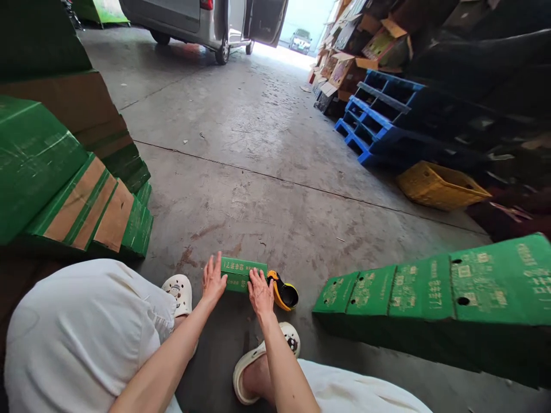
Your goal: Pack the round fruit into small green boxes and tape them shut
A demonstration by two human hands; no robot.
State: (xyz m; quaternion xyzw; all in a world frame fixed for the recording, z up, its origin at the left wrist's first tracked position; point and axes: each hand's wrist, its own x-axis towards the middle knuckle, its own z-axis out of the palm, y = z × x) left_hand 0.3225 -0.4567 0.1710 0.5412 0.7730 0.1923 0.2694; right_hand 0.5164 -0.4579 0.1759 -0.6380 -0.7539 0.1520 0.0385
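Note:
A small green cardboard box [235, 265] with pale printed characters sits on the floor between my feet, its top flaps together along a seam. My left hand [214, 281] is at the box's left end, fingers stretched out and touching its edge. Flat on the right part of the top lies my right hand [260, 291], its fingers spread and gripping nothing. Just right of that hand, a yellow and black tape dispenser [286, 293] rests on the floor against or very near the box.
Stacked green cartons [430, 287] stand at the right, and more green boxes [103, 201] at the left. Farther off are blue pallets [374, 115], a yellow crate [439, 186], piled open cartons [344, 69] and a grey van [185, 20]. White clogs [178, 289] are on my feet.

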